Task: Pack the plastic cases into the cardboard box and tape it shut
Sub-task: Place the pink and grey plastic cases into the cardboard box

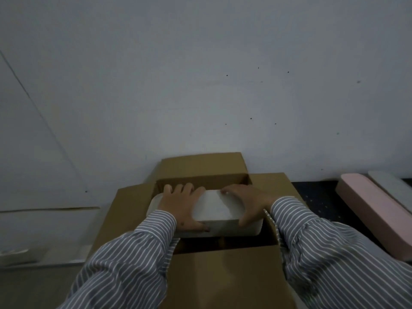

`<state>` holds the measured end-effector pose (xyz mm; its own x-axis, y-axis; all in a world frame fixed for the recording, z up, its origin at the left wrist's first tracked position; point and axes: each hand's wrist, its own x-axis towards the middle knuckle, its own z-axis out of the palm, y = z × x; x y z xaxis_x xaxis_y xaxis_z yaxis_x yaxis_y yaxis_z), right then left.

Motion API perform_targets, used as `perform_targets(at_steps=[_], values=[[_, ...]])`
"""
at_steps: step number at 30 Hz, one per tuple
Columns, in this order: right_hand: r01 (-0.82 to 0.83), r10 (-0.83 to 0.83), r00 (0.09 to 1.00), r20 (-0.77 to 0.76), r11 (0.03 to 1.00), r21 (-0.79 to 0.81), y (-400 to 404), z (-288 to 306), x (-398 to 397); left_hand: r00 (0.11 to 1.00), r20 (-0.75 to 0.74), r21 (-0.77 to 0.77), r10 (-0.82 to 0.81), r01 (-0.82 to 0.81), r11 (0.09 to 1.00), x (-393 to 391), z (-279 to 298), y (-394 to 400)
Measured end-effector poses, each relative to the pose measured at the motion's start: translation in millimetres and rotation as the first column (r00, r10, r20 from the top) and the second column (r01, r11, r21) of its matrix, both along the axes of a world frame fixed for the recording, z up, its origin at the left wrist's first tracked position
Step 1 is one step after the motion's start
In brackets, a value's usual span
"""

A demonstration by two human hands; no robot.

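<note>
An open cardboard box [223, 277] stands in front of me against a pale wall, all of its flaps folded outward. A white plastic case [214, 208] lies across the box's opening, tilted a little. My left hand [180, 204] grips the case's left part, fingers over the far edge and thumb on the near side. My right hand [245, 200] grips its right end the same way. Under the case the inside of the box is dark and I cannot make out what lies there.
To the right, a pink plastic case [370, 204] and a white one [392, 186] behind it lie on a dark speckled surface [316, 197]. A pale wall [200, 85] rises directly behind the box. Low white panels [44, 230] sit at the left.
</note>
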<state>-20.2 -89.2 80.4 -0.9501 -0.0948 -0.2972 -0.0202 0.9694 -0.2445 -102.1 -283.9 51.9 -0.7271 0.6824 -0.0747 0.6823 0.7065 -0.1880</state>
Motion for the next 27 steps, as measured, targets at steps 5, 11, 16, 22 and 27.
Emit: perform_targets(at_steps=[5,11,16,22,27], values=[[0.078,-0.078,0.995,0.067,0.997,0.008,-9,-26,8,0.996,0.085,-0.032,0.02,-0.018,0.999,6,-27,0],[0.049,-0.055,0.988,0.141,0.998,0.047,-8,-57,5,0.977,0.2,-0.077,0.069,-0.055,0.996,15,-56,6],[0.011,-0.021,0.988,0.155,0.998,0.065,-13,-67,-6,0.953,0.279,-0.117,0.118,-0.088,0.989,5,-68,8],[-0.005,-0.004,0.989,0.145,0.998,0.059,-11,-91,-16,0.92,0.363,-0.156,0.15,-0.098,0.983,-3,-79,9],[-0.002,-0.005,0.993,0.119,0.999,0.053,-9,-96,-16,0.877,0.439,-0.188,0.193,-0.121,0.975,-6,-86,14]])
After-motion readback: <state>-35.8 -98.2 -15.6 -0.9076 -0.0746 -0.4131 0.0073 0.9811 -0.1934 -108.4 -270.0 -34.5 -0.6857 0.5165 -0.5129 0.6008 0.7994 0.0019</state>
